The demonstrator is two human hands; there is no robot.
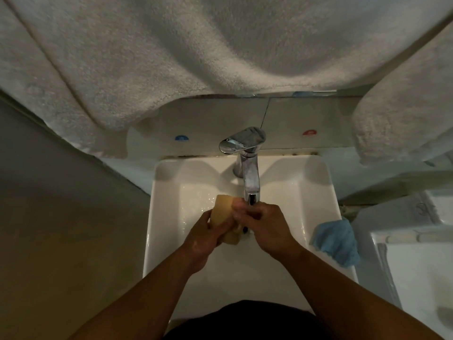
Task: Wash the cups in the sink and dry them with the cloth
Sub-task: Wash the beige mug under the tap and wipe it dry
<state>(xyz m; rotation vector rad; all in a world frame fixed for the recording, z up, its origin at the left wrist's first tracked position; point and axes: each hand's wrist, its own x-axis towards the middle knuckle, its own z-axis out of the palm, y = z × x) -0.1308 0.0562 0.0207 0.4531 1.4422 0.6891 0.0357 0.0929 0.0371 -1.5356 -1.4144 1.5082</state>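
Note:
A tan cup point(223, 212) lies on its side over the white sink point(166, 217), just below the chrome tap point(247, 168). My left hand point(208, 234) grips the cup's body from the left. My right hand point(262, 222) is at the cup's mouth end under the spout, fingers curled against it; the fingertips are hidden. A blue cloth point(335, 239) is draped over the sink's right rim.
White towels point(171, 57) hang overhead and at the right point(397, 123), close above the tap. Blue point(181, 138) and red point(309, 132) markers sit on the ledge behind the sink. A white fixture point(416, 266) stands to the right, a grey floor to the left.

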